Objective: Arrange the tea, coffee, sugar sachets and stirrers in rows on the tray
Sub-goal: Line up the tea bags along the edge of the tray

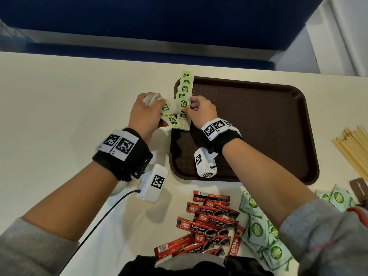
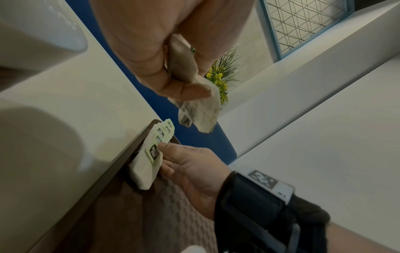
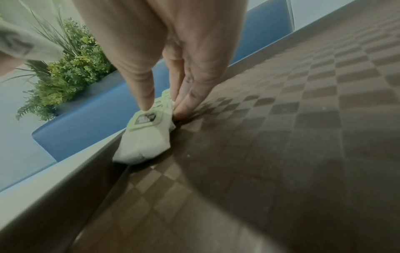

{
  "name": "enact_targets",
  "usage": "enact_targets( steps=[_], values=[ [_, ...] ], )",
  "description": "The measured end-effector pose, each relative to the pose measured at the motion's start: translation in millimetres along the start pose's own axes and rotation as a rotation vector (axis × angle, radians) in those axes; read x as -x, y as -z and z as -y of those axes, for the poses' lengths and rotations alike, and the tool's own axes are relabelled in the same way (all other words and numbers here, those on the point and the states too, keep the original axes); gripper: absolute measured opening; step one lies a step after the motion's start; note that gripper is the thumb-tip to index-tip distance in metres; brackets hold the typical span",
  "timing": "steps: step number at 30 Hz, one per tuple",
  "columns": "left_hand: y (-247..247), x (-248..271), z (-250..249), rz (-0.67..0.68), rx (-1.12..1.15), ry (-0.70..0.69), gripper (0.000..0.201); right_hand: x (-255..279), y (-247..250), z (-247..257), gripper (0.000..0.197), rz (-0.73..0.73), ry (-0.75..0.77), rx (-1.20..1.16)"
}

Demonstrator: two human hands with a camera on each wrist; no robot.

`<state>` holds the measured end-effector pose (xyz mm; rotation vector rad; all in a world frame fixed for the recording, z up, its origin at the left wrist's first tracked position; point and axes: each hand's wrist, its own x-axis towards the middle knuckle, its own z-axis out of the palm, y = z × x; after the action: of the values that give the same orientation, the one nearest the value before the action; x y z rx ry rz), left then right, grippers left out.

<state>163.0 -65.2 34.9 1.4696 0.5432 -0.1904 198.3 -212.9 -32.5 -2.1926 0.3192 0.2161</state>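
A brown tray (image 1: 258, 116) lies on the white table. Tea bags with green tags (image 1: 186, 82) overlap in a row along its left edge. My right hand (image 1: 191, 108) pinches the nearest tea bag (image 3: 147, 142) of that row, thumb on its tag and fingers (image 3: 186, 104) beside it on the tray floor (image 3: 281, 137). My left hand (image 1: 157, 104), just left of the tray, grips a bunch of loose tea bags (image 2: 201, 111). Red coffee sachets (image 1: 211, 222), green sugar sachets (image 1: 258, 230) and wooden stirrers (image 1: 352, 148) lie off the tray.
Coffee and sugar sit piled near the table's front edge, below the tray. The stirrers lie at the far right beside a small brown object (image 1: 359, 188). A blue partition (image 1: 159, 20) runs behind the table. A black cable (image 1: 103, 218) trails from my left wrist.
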Motion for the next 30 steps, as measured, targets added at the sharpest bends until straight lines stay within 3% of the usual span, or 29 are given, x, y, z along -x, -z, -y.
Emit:
enact_targets(
  steps=[8, 17, 24, 30],
  values=[
    [0, -1, 1, -0.001, 0.004, 0.004, 0.022, -3, 1, 2, 0.040, -0.053, 0.044, 0.049],
    [0, -1, 1, -0.001, -0.005, 0.002, 0.019, -15, 1, 9, 0.046, 0.029, 0.184, 0.221],
    [0, -1, 4, 0.007, -0.003, 0.009, 0.014, -34, 1, 19, 0.024, -0.032, 0.197, 0.290],
    [2, -4, 4, 0.008, 0.014, 0.010, 0.010, -46, 0, 17, 0.015, 0.002, 0.156, 0.304]
  ],
)
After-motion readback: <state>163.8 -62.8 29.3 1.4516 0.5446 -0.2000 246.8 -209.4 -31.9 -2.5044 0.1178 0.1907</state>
